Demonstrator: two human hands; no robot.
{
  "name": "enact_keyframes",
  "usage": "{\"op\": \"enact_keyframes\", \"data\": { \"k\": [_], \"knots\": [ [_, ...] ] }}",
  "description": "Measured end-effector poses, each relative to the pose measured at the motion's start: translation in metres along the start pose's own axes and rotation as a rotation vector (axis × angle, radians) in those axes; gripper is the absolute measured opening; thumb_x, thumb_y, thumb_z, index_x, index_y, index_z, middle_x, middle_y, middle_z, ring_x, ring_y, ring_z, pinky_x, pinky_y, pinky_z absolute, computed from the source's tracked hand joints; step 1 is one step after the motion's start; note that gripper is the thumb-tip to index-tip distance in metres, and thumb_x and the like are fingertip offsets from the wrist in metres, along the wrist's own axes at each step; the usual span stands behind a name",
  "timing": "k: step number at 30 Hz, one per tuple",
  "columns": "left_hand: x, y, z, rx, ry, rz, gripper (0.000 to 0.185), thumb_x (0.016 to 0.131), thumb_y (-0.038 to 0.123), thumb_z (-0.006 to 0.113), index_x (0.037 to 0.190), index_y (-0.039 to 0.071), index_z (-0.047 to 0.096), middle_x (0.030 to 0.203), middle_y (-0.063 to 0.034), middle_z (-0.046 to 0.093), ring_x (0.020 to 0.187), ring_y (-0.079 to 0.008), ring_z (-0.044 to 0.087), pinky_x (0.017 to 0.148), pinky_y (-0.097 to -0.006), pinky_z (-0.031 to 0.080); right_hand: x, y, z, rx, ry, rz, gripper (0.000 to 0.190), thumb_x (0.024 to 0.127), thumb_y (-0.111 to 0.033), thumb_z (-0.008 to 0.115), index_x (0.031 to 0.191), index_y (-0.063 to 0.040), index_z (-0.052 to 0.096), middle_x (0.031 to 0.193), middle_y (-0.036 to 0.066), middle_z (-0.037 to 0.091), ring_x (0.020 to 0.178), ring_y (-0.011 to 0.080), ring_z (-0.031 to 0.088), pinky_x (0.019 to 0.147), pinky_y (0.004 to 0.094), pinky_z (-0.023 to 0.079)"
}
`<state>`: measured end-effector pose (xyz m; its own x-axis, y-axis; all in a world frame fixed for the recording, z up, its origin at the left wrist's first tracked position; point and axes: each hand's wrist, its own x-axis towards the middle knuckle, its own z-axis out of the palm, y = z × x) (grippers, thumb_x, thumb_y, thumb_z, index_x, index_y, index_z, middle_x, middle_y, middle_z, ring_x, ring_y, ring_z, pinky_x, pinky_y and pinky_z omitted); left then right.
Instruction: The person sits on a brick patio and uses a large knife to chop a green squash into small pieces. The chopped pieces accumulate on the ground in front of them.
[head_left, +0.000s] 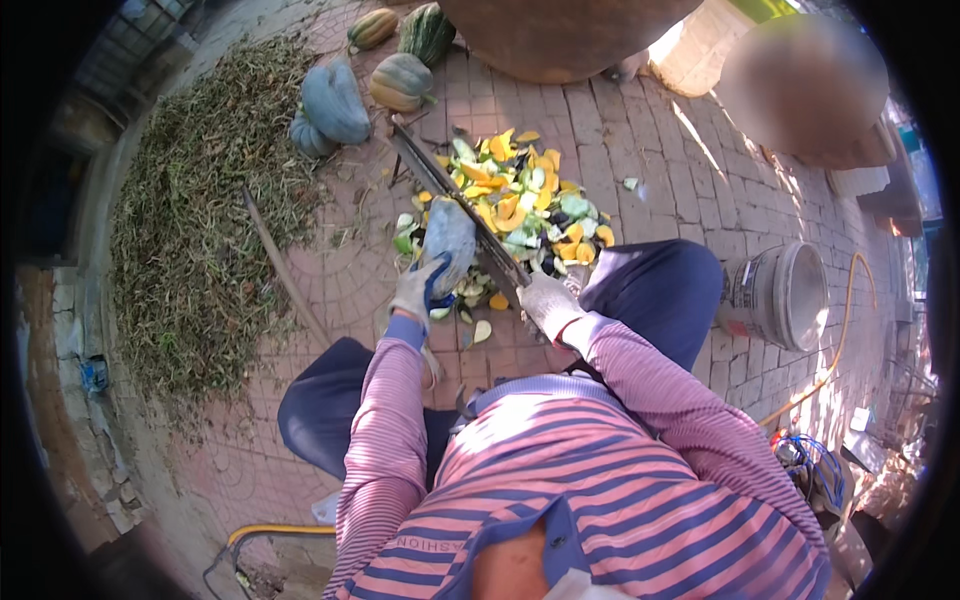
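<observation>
My left hand (418, 289), in a pale work glove with a blue palm, grips the near end of a grey-green squash (448, 238). The squash lies along the left side of a long, narrow hinged chopper (471, 211), which runs diagonally away from me. At the chopper's near end, my right hand (551, 304) in a white knit glove is closed around its handle; the fingers hide the grip. Beyond and to the right of the chopper, cut squash pieces (510, 214) with orange flesh and green rind are heaped on the paving. Several pieces also lie under the squash.
Several whole squashes (336, 101) sit at the far left, beside a heap of dried plant stalks (214, 202). A wooden stick (281, 262) lies at the heap's edge. A large brown round vessel (566, 45) stands ahead. Rightward are a plastic bucket (772, 296) and a yellow hose (840, 352).
</observation>
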<state>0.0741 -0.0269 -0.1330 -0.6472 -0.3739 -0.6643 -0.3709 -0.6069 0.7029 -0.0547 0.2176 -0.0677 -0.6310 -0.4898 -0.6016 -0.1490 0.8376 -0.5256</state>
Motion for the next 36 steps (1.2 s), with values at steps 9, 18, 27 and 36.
{"op": "enact_keyframes", "data": {
  "k": [9, 18, 27, 36],
  "knots": [
    [0.032, -0.025, 0.002, -0.477, -0.116, -0.238, 0.053, 0.093, 0.043, 0.077, 0.139, 0.023, 0.059, 0.129, -0.0064, 0.069, 0.106, -0.0311, 0.069, 0.075, -0.0435, 0.058, -0.007, -0.051, -0.091, -0.723, 0.236, -0.924, 0.013, 0.083, -0.017, 0.063, 0.075, -0.007, 0.066, 0.07, 0.015, 0.064, 0.073, 0.0338, 0.067, 0.069, 0.0443, 0.055],
    [0.024, -0.015, -0.002, -0.326, -0.065, -0.224, 0.052, 0.095, 0.044, 0.075, 0.138, 0.02, 0.059, 0.124, -0.0054, 0.072, 0.103, -0.0273, 0.071, 0.069, -0.0394, 0.056, -0.002, -0.034, -0.041, -0.106, -0.02, -0.054, 0.035, 0.099, -0.027, 0.056, 0.108, 0.005, 0.069, 0.093, 0.028, 0.072, 0.093, 0.0425, 0.073, 0.08, 0.0497, 0.058],
    [0.021, -0.005, -0.013, -0.381, -0.171, -0.202, 0.05, 0.093, 0.048, 0.075, 0.135, 0.023, 0.063, 0.118, -0.003, 0.073, 0.096, -0.0255, 0.072, 0.065, -0.0352, 0.052, 0.017, 0.001, 0.018, -0.064, -0.054, -0.103, 0.026, 0.1, -0.02, 0.056, 0.11, 0.001, 0.069, 0.091, 0.023, 0.071, 0.088, 0.038, 0.074, 0.075, 0.0458, 0.058],
    [0.03, -0.021, 0.0, -0.518, -0.336, -0.198, 0.067, 0.095, 0.061, 0.064, 0.142, 0.015, 0.057, 0.116, -0.0108, 0.074, 0.088, -0.0303, 0.075, 0.049, -0.0334, 0.054, -0.003, -0.039, -0.088, -0.66, 0.278, -1.007, 0.009, 0.081, -0.016, 0.063, 0.078, -0.007, 0.064, 0.068, 0.013, 0.059, 0.066, 0.0341, 0.064, 0.063, 0.0435, 0.053]
  ]
}}
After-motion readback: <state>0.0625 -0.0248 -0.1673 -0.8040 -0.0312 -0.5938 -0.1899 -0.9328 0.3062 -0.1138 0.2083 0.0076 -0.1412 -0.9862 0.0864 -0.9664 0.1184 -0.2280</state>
